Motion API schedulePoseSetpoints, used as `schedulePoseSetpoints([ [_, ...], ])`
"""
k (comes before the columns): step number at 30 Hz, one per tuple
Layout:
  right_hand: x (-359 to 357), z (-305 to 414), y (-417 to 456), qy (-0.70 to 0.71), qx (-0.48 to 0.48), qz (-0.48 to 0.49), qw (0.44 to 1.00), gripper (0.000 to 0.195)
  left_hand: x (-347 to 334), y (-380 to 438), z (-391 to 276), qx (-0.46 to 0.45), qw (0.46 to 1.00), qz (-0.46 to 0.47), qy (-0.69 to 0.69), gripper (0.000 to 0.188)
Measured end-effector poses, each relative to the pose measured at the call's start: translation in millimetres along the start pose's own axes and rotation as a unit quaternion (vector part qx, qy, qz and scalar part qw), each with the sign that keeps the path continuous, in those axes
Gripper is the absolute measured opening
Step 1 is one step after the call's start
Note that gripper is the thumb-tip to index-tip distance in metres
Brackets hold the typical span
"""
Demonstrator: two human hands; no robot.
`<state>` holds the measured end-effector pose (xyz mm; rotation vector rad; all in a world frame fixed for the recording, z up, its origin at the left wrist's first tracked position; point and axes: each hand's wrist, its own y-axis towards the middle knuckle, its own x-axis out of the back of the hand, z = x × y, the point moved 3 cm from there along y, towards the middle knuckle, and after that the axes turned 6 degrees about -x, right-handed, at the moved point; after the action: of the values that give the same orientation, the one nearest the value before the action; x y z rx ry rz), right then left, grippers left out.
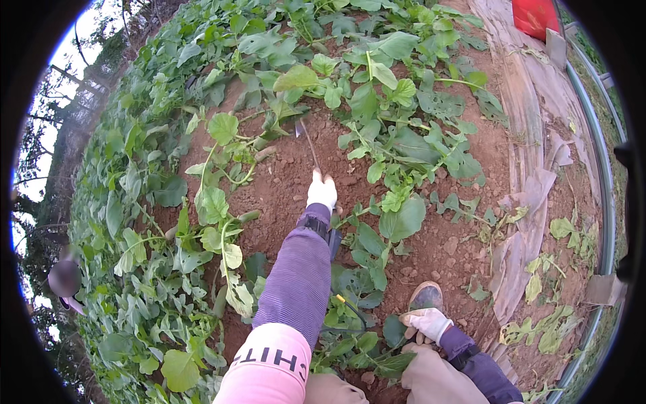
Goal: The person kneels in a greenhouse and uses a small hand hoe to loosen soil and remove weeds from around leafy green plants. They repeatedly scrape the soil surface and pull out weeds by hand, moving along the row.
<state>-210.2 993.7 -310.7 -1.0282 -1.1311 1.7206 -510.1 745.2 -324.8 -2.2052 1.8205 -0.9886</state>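
My left hand (322, 191), in a white glove, reaches forward over bare brown soil. It grips the thin handle of a small bladed hand tool (310, 146), whose pale metal blade lies against the ground beside radish-like leaves. To the left of this hand, uprooted-looking leafy plants (214, 202) lie on the soil, with a greenish root (265, 153) showing near the tool. My right hand (428, 324), also gloved, rests by my bent knee and above my boot (426, 295). Its fingers are curled, and whether anything is in them is hidden.
Dense leafy crop (126, 283) spreads to the left and ahead. Crumpled plastic sheeting (530, 217) and a metal rail (605, 202) run along the right. A red bag-like thing (536, 19) is at the far right. Another person (65, 280) is at the left edge. A yellow-tipped dark cable (353, 309) lies below my left arm.
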Motion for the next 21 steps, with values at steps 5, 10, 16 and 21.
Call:
schedulePoseSetpoints([
  [5, 4, 4, -2, -0.005, -0.004, -0.002, 1.000, 0.039, 13, -77, 34, -0.032, 0.987, 0.141, 0.077, 0.057],
  [10, 3, 6, -2, -0.008, -0.001, -0.003, 1.000, 0.039, 80, -98, 36, -0.061, 0.965, 0.200, 0.156, 0.054],
  [16, 3, 3, -1, 0.018, -0.003, 0.009, 1.000, 0.038, 78, 18, -8, -0.053, 0.987, 0.021, 0.148, 0.049],
  [21, 7, -7, -5, 0.076, -0.029, 0.027, 0.996, 0.035, 53, 64, -44, -0.054, 0.988, -0.007, 0.146, 0.049],
])
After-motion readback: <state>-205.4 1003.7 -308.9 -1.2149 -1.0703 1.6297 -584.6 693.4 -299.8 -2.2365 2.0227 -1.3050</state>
